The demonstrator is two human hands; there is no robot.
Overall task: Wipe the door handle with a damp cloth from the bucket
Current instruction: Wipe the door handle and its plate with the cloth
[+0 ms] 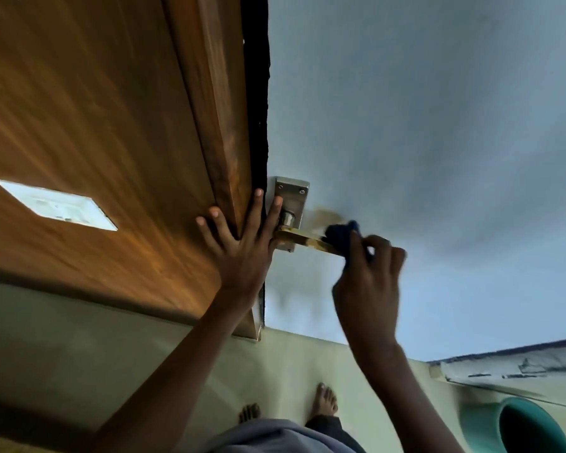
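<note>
A brass lever door handle (303, 238) sticks out from a metal backplate (291, 194) on the pale blue door (422, 125). My right hand (371, 279) grips a dark blue cloth (340, 232) and presses it on the outer part of the lever. My left hand (242, 243) lies flat with fingers spread, across the edge of the wooden frame (223, 125) and the door, touching the handle's base. A green bucket (517, 426) stands on the floor at the lower right.
A white switch plate (58, 204) sits on the wooden panel at left. My bare feet (324, 400) stand on the light green floor below the door. A grey ledge (517, 361) runs above the bucket.
</note>
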